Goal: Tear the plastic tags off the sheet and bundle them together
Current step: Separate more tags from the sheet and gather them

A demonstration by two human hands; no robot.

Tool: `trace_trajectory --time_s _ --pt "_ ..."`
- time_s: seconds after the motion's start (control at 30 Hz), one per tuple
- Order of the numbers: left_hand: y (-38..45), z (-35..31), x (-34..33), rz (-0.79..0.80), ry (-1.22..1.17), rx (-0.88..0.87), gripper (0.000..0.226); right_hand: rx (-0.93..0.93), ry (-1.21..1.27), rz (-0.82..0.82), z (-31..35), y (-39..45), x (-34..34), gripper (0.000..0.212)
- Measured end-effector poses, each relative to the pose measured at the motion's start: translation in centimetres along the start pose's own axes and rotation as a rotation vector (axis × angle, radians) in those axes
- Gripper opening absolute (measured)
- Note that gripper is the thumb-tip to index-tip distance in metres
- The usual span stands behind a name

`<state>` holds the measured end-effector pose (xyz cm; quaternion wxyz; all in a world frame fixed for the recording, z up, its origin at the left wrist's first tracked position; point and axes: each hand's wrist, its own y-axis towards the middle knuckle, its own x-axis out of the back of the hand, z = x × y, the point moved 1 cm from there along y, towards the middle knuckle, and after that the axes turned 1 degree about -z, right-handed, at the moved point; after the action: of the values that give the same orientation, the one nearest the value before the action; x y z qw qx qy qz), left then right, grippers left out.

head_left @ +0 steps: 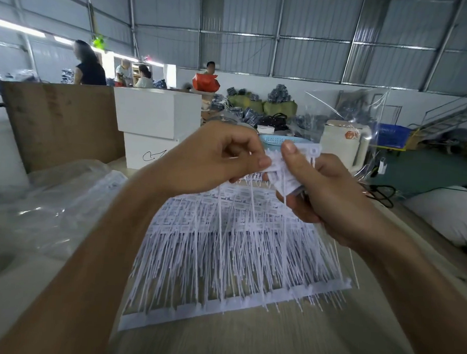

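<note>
A stack of white plastic tag sheets (230, 260) lies on the wooden table, its long thin tails pointing toward me. Above its far end both my hands are raised. My right hand (323, 197) grips a bundle of torn-off white tags (286, 171), thumb pressed on top, the tails hanging down below the fist. My left hand (217, 157) pinches a white tag at the left side of that bundle between thumb and curled fingers. The two hands almost touch.
Clear plastic bags (49, 202) lie on the table at left. Behind stand a cardboard panel (62, 122) and white boxes (154, 116). A white cushion (446, 215) and black cable (380, 192) sit at right. People work far behind.
</note>
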<state>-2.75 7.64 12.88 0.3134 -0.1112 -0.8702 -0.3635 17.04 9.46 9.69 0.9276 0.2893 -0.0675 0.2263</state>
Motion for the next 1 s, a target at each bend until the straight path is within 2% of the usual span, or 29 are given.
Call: trace_trajectory --time_s 0.07,0.17,0.27,0.37,0.47,0.57,0.7,0.8,0.93,1.0 --pt "0.0 -0.3 -0.1 0.01 0.015 -0.013 0.022 0.005 -0.031 0.023 -0.3 0.0 0.0 0.045" --pt "-0.3 -0.4 -0.3 0.051 -0.059 0.05 0.032 -0.011 0.014 0.18 -0.3 -0.2 0.4 0.039" --pt "-0.5 -0.3 -0.4 0.102 -0.14 0.063 0.023 0.045 0.076 0.306 -0.2 -0.4 0.6 0.033" --pt "-0.5 -0.4 0.0 0.128 -0.223 0.016 0.02 0.057 0.168 0.245 -0.5 -0.1 1.1 0.036" --pt "-0.4 -0.3 0.4 0.078 -0.127 0.007 0.018 0.027 0.21 0.142 -0.9 0.2 1.8 0.035" --pt "-0.2 -0.2 0.4 0.044 -0.049 -0.013 0.011 -0.002 0.181 0.143 -1.1 0.1 2.0 0.032" --pt "-0.1 -0.3 0.4 0.025 0.012 -0.043 0.01 -0.004 -0.02 0.18 -0.8 0.0 2.2 0.036" --pt "0.0 -0.2 0.1 0.001 0.025 -0.041 0.014 0.081 -0.232 0.164 -0.3 -0.4 1.4 0.034" --pt "-0.2 0.3 -0.1 0.013 -0.147 0.023 0.022 0.165 -0.279 0.077 0.2 -0.7 0.6 0.037" --pt "-0.4 0.8 0.2 0.012 -0.245 0.059 0.019 0.283 -0.41 0.086 0.4 -0.8 0.2 0.036"
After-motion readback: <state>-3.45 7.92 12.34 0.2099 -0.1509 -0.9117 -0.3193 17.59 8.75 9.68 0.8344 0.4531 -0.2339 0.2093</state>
